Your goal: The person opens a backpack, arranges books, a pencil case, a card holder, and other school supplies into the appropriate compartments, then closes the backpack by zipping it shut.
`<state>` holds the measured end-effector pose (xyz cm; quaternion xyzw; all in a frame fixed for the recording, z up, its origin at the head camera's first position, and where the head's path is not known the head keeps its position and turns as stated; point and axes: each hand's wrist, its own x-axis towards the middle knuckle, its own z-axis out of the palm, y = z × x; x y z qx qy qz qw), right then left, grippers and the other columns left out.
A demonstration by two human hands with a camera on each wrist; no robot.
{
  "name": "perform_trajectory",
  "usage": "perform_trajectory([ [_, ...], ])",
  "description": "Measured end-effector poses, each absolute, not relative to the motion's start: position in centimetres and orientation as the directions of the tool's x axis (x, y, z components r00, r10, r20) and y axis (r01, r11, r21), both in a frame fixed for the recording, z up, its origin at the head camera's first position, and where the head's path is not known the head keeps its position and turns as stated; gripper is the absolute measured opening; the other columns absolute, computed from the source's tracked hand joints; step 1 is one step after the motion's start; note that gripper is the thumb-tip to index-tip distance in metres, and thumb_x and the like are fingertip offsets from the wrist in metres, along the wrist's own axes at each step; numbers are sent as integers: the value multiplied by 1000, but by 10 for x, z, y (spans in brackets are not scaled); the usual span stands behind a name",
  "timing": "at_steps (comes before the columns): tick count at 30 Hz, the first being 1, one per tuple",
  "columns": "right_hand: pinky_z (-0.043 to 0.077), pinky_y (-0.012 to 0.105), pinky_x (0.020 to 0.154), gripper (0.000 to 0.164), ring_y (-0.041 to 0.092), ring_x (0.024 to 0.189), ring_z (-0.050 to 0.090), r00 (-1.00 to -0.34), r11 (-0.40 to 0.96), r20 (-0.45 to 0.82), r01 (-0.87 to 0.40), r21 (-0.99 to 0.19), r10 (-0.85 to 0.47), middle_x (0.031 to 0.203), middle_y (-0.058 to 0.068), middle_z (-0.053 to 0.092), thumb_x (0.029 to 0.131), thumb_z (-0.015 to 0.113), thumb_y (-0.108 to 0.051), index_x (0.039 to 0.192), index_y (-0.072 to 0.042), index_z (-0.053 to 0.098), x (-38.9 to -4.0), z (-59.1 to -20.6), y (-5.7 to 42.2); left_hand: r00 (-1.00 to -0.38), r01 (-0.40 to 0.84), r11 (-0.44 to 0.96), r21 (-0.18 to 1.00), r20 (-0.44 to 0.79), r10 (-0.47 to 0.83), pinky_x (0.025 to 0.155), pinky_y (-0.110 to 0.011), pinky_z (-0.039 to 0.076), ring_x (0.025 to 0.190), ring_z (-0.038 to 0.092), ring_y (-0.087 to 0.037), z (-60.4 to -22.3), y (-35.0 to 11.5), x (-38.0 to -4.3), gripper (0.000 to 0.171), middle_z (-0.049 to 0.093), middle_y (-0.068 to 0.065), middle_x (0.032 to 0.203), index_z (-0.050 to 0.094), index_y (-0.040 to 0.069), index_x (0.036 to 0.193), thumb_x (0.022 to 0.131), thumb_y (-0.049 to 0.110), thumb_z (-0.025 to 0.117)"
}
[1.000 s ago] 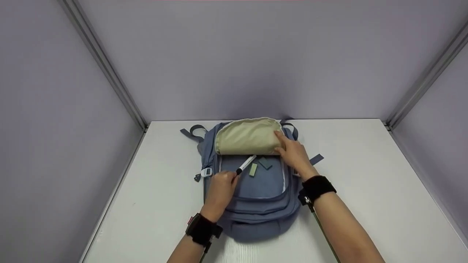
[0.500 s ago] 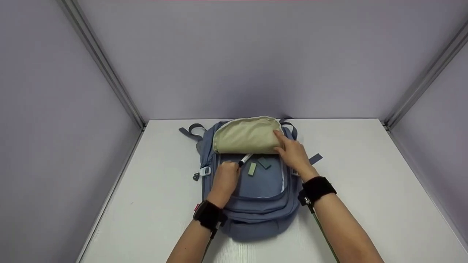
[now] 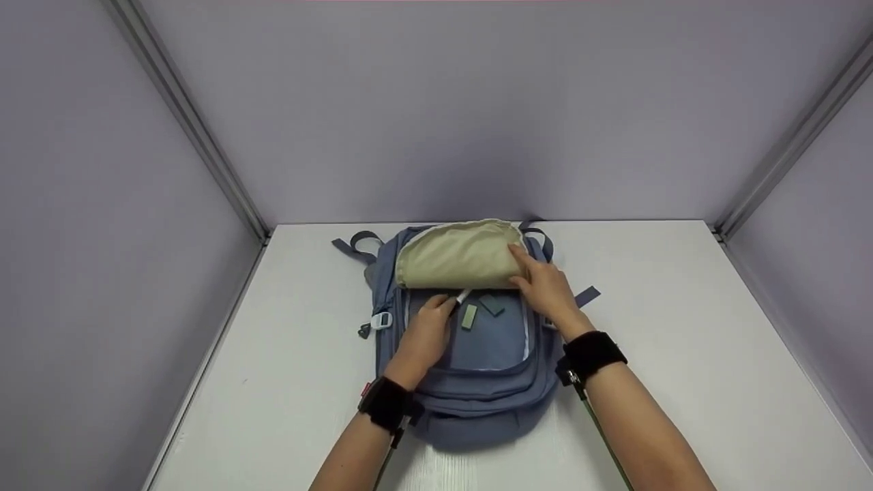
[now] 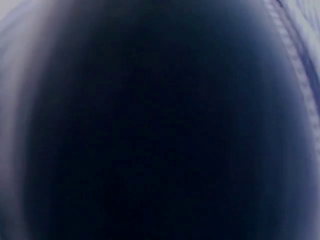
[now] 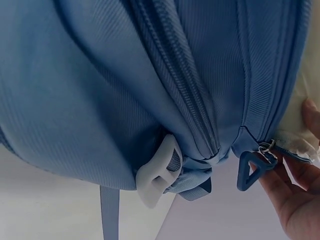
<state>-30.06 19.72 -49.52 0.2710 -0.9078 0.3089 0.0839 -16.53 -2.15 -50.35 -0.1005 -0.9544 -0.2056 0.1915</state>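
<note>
A blue backpack (image 3: 484, 426) lies on the white table, its front pocket unzipped and the flap (image 3: 457, 256) folded back to show a cream lining. My left hand (image 3: 426, 334) grips a white marker with a black end (image 3: 464, 296) over the pocket; the marker's white end points toward the flap's fold. Beside it, on the pocket's blue fabric, lie a small light green block (image 3: 469, 316) and a dark green one (image 3: 492, 305). My right hand (image 3: 548, 290) holds the flap at its right edge, near a blue zipper pull (image 5: 248, 171) in the right wrist view.
A white buckle (image 3: 382, 320) sits on the bag's left side, with another (image 5: 160, 172) showing in the right wrist view. Loose straps (image 3: 354, 251) spread onto the table (image 3: 286, 382). Grey walls (image 3: 436, 109) stand behind and at both sides. Dark blur fills most of the left wrist view.
My left hand has moved up and slightly right over the pocket with the marker, and less of the marker shows. The right hand keeps its place on the flap.
</note>
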Motion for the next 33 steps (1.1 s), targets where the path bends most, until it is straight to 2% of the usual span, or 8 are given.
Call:
perform_trajectory([
  [3,46,56,85,61,46,100,62,-841,663,313,-540,-518,-441,124,24,62,91,71,-19,147,-18,47,-299,-495,197,-894,242,908,342,443,72,69,-36,56,86,69,-28,-502,-21,-156,19,65,-14,103,71,-2,110,91,1,67],
  [6,46,56,85,61,46,101,62,-842,664,312,-539,-519,-439,125,23,61,91,72,-19,147,-19,47,-299,-495,197,-880,265,899,348,469,78,69,-37,56,83,69,-28,-501,-20,-146,15,68,-14,98,72,-3,104,90,2,68],
  [10,46,57,84,62,48,100,62,-846,665,315,-534,-523,-431,124,25,61,90,72,-19,147,-19,48,-301,-494,197,-911,291,883,368,388,139,71,-36,57,91,70,-30,-501,-20,-135,24,67,-20,114,67,-6,115,94,4,63],
  [13,46,57,85,61,48,100,62,-850,669,305,-526,-526,-428,126,24,61,90,72,-20,147,-20,48,-301,-495,197,-937,280,895,347,301,177,66,-37,57,89,70,-32,-506,-19,-129,33,60,-24,127,62,-8,124,95,9,62],
  [17,46,56,86,62,47,101,61,-853,674,288,-520,-524,-434,130,22,59,91,71,-21,148,-21,47,-301,-497,196,-950,257,915,312,256,179,64,-40,56,88,69,-35,-512,-18,-125,43,54,-27,134,55,-10,130,95,14,64],
  [28,47,56,85,62,46,99,62,-842,665,315,-539,-516,-438,124,25,62,90,72,-19,147,-19,47,-300,-498,197,-976,204,901,383,148,158,84,-44,53,116,59,-36,-511,-16,-135,55,41,-26,146,45,-9,141,100,25,58],
  [33,47,57,78,67,45,87,64,-833,660,357,-553,-508,-423,107,27,66,88,75,-20,148,-21,45,-294,-498,199,-983,183,903,390,100,156,87,-43,52,122,54,-36,-511,-16,-138,59,35,-25,151,40,-7,145,100,29,57],
])
